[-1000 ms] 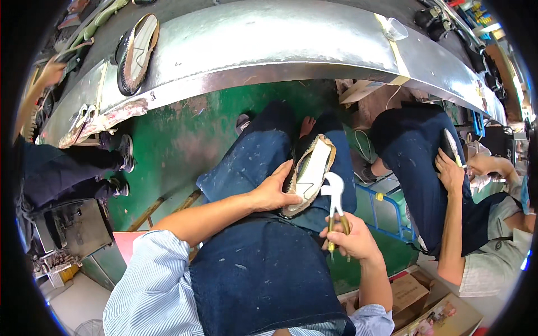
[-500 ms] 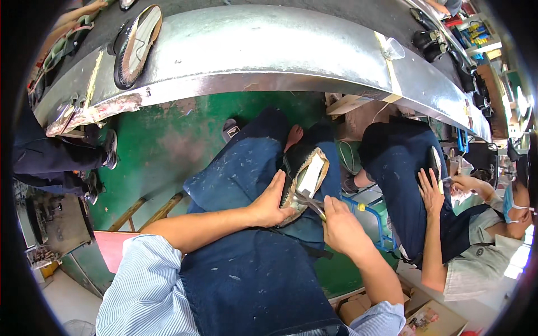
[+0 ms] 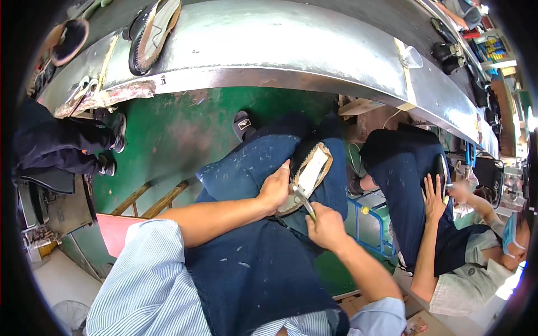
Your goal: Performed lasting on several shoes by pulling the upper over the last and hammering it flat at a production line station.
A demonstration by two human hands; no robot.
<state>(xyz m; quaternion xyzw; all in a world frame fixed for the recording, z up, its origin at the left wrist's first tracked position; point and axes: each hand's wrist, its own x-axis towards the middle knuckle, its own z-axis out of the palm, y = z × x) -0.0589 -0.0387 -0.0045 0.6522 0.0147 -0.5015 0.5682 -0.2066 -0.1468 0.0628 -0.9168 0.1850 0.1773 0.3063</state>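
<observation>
An upturned black shoe (image 3: 315, 171) rests on my lap over the dark blue apron. Its pale insole shows inside a tan, notched rim. My left hand (image 3: 274, 190) is closed round the shoe's left side near the heel end, partly hiding it. My right hand (image 3: 327, 226) grips metal pliers (image 3: 302, 197) by olive-yellow handles. The jaws lie over the lower part of the sole, close to its edge. Whether they pinch any material there is too small to tell.
A metal workbench (image 3: 269, 45) crosses in front, with another upturned shoe (image 3: 154, 39) and a clear cup (image 3: 412, 57) on it. At right, a seated co-worker (image 3: 476, 263) handles a shoe. Wooden stool legs (image 3: 162, 200) stand at left, near another person's legs (image 3: 61, 137).
The whole view has shifted slightly. The pliers have turned steeper, with their jaws moved a little along the sole's lower part. My left hand still holds the shoe.
</observation>
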